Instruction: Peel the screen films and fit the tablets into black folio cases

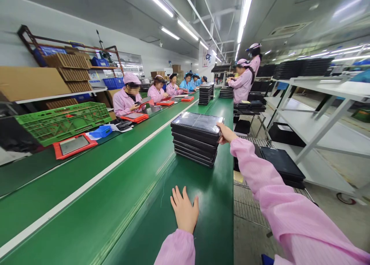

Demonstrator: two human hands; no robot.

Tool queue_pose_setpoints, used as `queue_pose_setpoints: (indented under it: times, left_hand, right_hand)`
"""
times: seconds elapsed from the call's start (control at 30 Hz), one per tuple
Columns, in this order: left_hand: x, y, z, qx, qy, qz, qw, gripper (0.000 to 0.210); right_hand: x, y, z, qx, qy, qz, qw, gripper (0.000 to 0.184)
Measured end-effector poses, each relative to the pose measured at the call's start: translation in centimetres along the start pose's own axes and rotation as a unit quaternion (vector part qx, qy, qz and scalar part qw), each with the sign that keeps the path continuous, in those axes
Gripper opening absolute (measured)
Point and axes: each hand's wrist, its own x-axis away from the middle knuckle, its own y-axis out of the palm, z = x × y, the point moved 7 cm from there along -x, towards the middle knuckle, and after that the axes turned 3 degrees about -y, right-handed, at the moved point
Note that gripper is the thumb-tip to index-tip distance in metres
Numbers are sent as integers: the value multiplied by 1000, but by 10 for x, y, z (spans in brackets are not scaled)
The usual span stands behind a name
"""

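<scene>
A stack of black trays stands on the green conveyor belt in front of me. The uppermost tray has a glossy, screen-like panel on top with a small white label at its right corner. My right hand grips the right edge of the stack's top, thumb uppermost; its other fingers are partly hidden by the trays. Nearer to me, my left hand is spread open over the belt, palm down and holding nothing. It is apart from the stack.
More black tray stacks stand farther along the belt. Co-workers sit along the left side, with red mats before them. At right are a wire rack holding black trays and a white shelf cart.
</scene>
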Motion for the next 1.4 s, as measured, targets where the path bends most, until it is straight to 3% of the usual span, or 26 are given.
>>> queue_pose_setpoints:
  times: [0.2,0.37,0.47,0.57,0.63,0.73,0.9,1.07,1.27,1.4]
  left_hand:
    - [0,-2,1,4,-2,2,1000,55]
    - [-1,-2,0,9,-4,-4,1000,54]
    - [-1,-1,-1,7,-4,3,1000,54]
    - [0,1,-3,4,-3,11,1000,53]
    - [0,3,-4,2,0,10,1000,53]
    - [-1,4,-4,-1,1,8,1000,52]
    - [-2,3,-2,-6,-2,-2,1000,52]
    - [-3,0,1,-5,-6,-18,1000,53]
    - [-3,-2,2,6,-7,-39,999,55]
    - [-3,-3,2,13,-10,-47,999,56]
  right_hand:
    - [9,-22,-23,201,-134,59,969,27]
    - [71,-5,0,275,-325,89,900,72]
    - [94,16,10,341,-390,84,851,96]
    - [100,43,-3,416,-424,75,801,81]
    - [102,70,-18,471,-445,34,761,69]
    - [107,114,-32,542,-460,-27,703,70]
    - [102,174,-33,609,-460,-60,644,72]
    - [77,207,-25,642,-455,-67,613,66]
    - [60,213,-31,658,-446,-30,606,39]
    - [57,216,-32,661,-450,-17,600,34]
